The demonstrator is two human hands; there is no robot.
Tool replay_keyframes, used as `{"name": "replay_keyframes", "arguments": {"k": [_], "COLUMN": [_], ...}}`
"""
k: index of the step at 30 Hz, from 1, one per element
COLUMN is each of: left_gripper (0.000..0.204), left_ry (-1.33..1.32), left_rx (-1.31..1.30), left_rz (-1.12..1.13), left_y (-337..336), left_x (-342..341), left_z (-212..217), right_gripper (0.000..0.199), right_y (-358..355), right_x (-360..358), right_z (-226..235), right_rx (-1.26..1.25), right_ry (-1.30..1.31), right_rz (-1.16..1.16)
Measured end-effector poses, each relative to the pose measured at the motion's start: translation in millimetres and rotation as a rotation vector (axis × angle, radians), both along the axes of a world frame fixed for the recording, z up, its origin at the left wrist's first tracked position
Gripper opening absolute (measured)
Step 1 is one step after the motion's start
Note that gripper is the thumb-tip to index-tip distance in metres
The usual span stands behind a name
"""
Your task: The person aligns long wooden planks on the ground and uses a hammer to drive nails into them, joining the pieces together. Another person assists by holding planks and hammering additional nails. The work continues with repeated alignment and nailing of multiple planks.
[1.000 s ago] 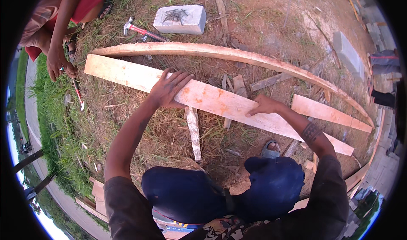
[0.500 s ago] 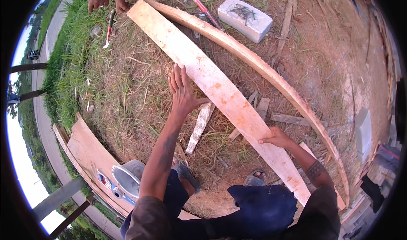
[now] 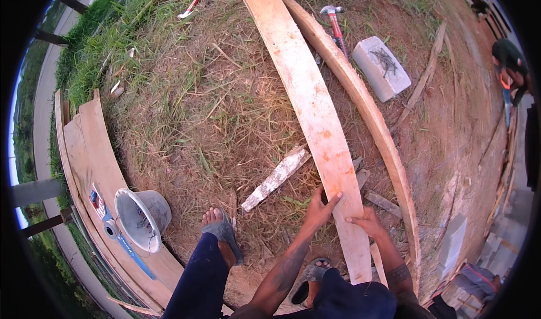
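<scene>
A long, pale wooden plank (image 3: 315,105) with orange-brown stains runs from the top middle down toward me. My left hand (image 3: 322,211) grips its left edge near the close end, thumb on the top face, other fingers mostly hidden beneath. Across from it, my right hand (image 3: 370,224) holds the right edge, its thumb also on top. Just right of the plank lies a thicker timber (image 3: 378,119), standing on its narrow side. A piece of white-smeared scrap wood (image 3: 276,179) touches the ground by the plank's left edge.
A claw hammer (image 3: 335,26) and a white block (image 3: 382,74) bearing nails (image 3: 385,61) lie beyond the timber. At left, a bucket (image 3: 160,209) and a blue handsaw (image 3: 132,252) are by wide boards (image 3: 101,144). Another person (image 3: 511,60) crouches at far right. A second hammer (image 3: 194,2) lies in grass.
My left hand has slid from the plank's middle to its near end, opposite my right, and now grips it. The other person's hands at the far end have left view. The view has turned.
</scene>
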State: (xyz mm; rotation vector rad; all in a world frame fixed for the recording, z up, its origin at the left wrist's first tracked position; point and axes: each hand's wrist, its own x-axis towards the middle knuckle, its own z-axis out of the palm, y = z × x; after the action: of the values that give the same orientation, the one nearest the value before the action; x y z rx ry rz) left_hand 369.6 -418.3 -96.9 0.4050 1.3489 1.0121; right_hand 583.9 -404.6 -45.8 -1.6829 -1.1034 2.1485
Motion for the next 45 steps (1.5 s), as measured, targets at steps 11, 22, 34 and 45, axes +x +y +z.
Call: {"name": "replay_keyframes", "arguments": {"k": [11,22,34,45], "left_gripper": [0.067,0.078,0.139,0.134], "left_ry": [-0.095,-0.389,-0.752,-0.798], "left_rx": [0.026,0.033,-0.033,0.021], "left_rz": [0.136,0.182,-0.050,-0.052], "left_y": [63,83,26,33], "left_x": [-63,-73,-33,-29], "left_z": [19,9,-48,-60], "right_gripper": [0.037,0.033,0.053,0.066], "right_y": [61,103,73,81], "right_x": [-60,-87,-106,-111], "right_z": [-6,2,-8,7], "right_rx": [-0.045,-0.015,0.558,0.650], "right_ry": [0.210,0.150,-0.559,-0.601], "right_rz": [-0.070,-0.099,-0.034,-0.002]}}
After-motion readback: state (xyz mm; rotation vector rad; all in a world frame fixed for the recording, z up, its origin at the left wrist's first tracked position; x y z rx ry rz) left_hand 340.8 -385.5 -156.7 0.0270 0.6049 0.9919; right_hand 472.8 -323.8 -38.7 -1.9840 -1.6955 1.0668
